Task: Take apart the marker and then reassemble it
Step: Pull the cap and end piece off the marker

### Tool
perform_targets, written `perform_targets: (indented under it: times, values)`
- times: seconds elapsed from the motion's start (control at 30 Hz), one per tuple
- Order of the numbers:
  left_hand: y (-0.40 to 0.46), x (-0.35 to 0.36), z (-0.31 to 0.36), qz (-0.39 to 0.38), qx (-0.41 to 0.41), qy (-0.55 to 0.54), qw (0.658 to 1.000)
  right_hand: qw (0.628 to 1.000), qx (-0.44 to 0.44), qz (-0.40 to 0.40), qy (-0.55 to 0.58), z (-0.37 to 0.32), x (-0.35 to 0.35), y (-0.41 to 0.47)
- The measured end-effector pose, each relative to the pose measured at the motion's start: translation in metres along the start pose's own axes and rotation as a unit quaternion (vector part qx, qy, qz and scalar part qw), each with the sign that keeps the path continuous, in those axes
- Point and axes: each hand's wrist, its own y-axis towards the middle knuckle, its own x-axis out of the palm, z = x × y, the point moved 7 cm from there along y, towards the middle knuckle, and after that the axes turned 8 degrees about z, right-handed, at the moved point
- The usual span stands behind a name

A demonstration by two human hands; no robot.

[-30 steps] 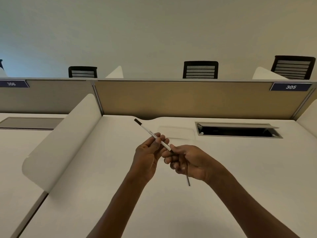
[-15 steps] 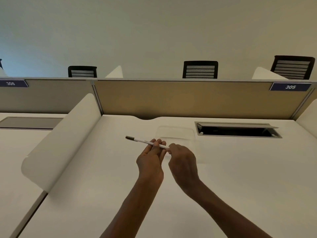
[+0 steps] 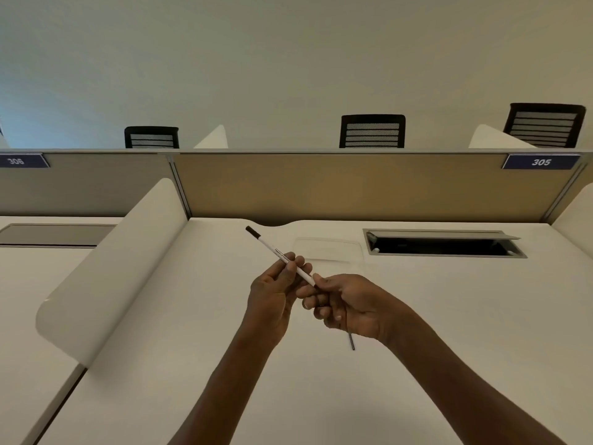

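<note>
The left hand [image 3: 276, 297] pinches the white marker barrel [image 3: 282, 256] mid-length, its dark end tilted up-left above the desk [image 3: 160, 348]. The right hand [image 3: 349, 305] closes on the barrel's near end — a thin dark rod [image 3: 351, 340] juts below that fist. A loosened grip could drop the rod; a skewed push may jam it.

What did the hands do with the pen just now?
The left hand tipped the white marker body so its dark end points up and away again, after lying almost flat half a second ago. The right hand rolled over, so the thin dark rod in its grip shows below it again. Both hands kept their hold; the desk is unchanged.
</note>
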Motion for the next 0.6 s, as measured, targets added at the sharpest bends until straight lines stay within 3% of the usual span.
perform_targets:
  times: [0.1, 0.2, 0.23, 0.3, 0.37, 0.4, 0.5, 0.57, 0.6]
  values:
    - [-0.002, -0.004, -0.001, 0.02, 0.012, 0.005, 1.0, 0.999, -0.007, 0.036, -0.01, 0.004, -0.002, 0.004]
    - [-0.008, -0.006, -0.006, 0.085, 0.035, -0.012, 0.996, 0.961, -0.14, 0.189, -0.148, -0.002, -0.008, 0.011]
    - [-0.009, -0.007, -0.009, 0.106, 0.034, -0.023, 0.993, 0.924, -0.192, 0.248, -0.219, -0.006, -0.009, 0.011]
    - [-0.013, -0.009, -0.013, 0.145, 0.023, -0.048, 0.988, 0.793, -0.302, 0.343, -0.402, -0.016, -0.003, 0.005]
    - [-0.014, -0.011, -0.015, 0.177, 0.0, -0.075, 0.981, 0.654, -0.396, 0.384, -0.518, -0.018, 0.012, -0.002]
    - [-0.015, -0.012, -0.016, 0.189, -0.015, -0.087, 0.978, 0.609, -0.435, 0.383, -0.541, -0.017, 0.017, -0.004]
    - [-0.017, -0.012, -0.02, 0.208, -0.055, -0.112, 0.97, 0.492, -0.503, 0.372, -0.606, -0.013, 0.023, -0.007]
    - [-0.018, -0.012, -0.021, 0.208, -0.065, -0.109, 0.97, 0.452, -0.523, 0.358, -0.628, -0.011, 0.023, -0.008]
    - [-0.018, -0.011, -0.022, 0.202, -0.066, -0.104, 0.971, 0.452, -0.522, 0.356, -0.63, -0.011, 0.022, -0.009]
